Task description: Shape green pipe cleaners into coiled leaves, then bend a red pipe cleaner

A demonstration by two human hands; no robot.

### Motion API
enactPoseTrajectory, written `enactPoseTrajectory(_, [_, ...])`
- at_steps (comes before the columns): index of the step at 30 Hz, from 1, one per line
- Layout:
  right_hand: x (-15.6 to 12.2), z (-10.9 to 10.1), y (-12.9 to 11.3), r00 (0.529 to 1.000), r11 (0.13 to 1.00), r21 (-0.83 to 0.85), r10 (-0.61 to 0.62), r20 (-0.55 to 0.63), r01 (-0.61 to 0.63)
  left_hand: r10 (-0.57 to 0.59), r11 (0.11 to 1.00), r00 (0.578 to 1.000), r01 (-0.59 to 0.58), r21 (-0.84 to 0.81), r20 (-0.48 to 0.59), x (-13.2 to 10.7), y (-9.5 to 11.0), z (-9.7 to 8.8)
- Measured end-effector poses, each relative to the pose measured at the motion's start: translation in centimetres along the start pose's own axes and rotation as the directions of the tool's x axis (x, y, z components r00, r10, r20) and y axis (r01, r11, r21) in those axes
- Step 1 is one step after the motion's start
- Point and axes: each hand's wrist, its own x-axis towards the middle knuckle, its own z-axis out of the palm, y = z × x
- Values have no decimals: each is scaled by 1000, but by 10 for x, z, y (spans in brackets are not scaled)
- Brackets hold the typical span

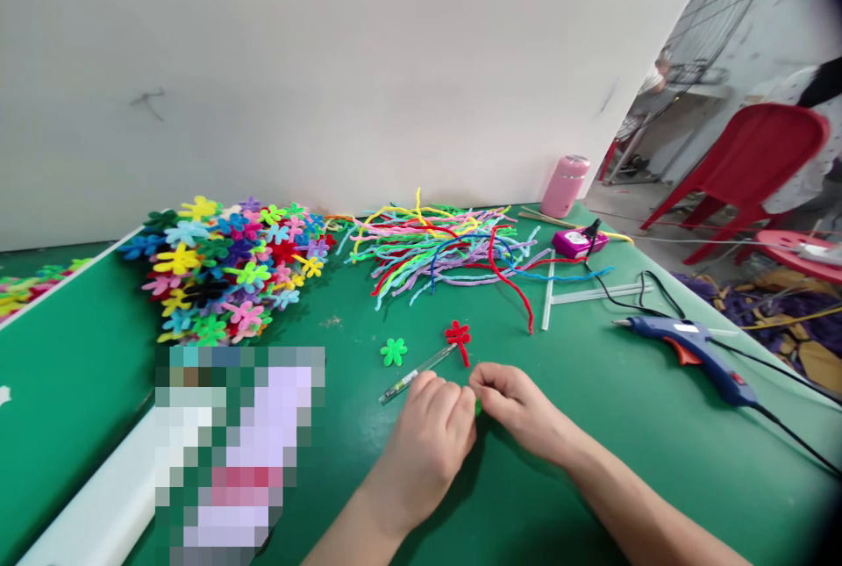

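Note:
My left hand [434, 430] is closed in a loose fist, and my right hand [517, 408] is pinched against it. Between them shows a small bit of bright green pipe cleaner [478, 407]; the rest is hidden by my fingers. Just beyond my left hand lies a clear pen [417, 373], slanting up to the right. At its far end rests a red pipe-cleaner flower [458, 334] with a short red tail. To the left of that is a green pipe-cleaner flower [394, 352] lying flat on the green table [559, 496].
A heap of colourful pipe-cleaner flowers [243, 272] sits at left, with loose pipe cleaners [453, 250] at the back. A blue glue gun [688, 342], glue sticks [598, 293], a magenta box [579, 242] and a pink bottle [566, 186] stand right. A white board [329, 83] rises behind.

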Motion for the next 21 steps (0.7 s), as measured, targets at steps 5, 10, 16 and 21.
enactPoseTrajectory(5, [3,2,3,991,980,144,131,35,-134,-15,999,1000,15,-38,10,2,0,1])
enactPoseTrajectory(10, [-1,1,-3,993,993,-59,-102,-53,99,-470,646,849,518,-561,243,8,-4,-1])
enactPoseTrajectory(16, [-6,-8,-5,931,904,-240,-365,-6,353,-429,-343,605,578,-741,671,9,-9,-3])
enactPoseTrajectory(21, [-6,-11,-7,912,863,-310,-407,43,400,-339,-476,617,539,-695,710,9,-10,-4])
